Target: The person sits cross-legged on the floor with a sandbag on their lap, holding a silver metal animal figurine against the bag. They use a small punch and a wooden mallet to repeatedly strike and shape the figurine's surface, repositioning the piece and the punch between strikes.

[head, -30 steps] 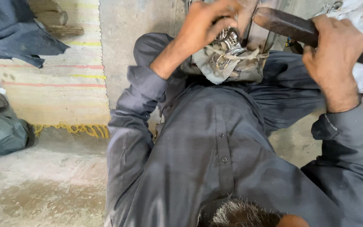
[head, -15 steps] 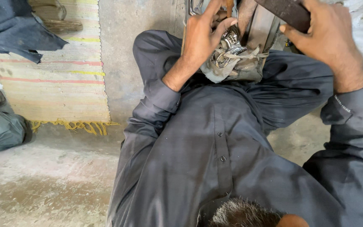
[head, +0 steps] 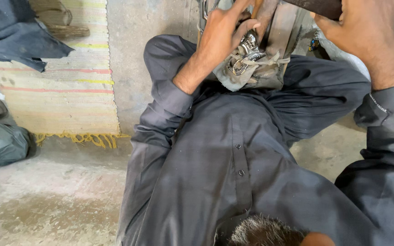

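I sit on the floor in dark grey clothes, and both hands are raised over my lap at the top of the view. My left hand (head: pixel 226 32) is closed on a shiny, ornate metal piece (head: pixel 248 45). That piece rests on a grey cloth-wrapped bundle (head: pixel 256 75) tied with pale cord. Upright wooden and metal bars (head: pixel 281 23) stand behind the bundle. My right hand (head: pixel 365 36) grips a dark wooden handle (head: pixel 318 5) at the top edge. The handle's ends are out of frame.
A striped woven rug (head: pixel 69 86) with a yellow fringe lies to the left on the concrete floor (head: pixel 46 196). A dark garment (head: pixel 14 41) hangs over its upper corner. A dark green bag (head: pixel 1 143) sits at the left edge.
Both hands have shifted up toward the frame's top. My right hand with the wooden handle has drawn closer to the bundle. My left hand has stayed on the metal piece.
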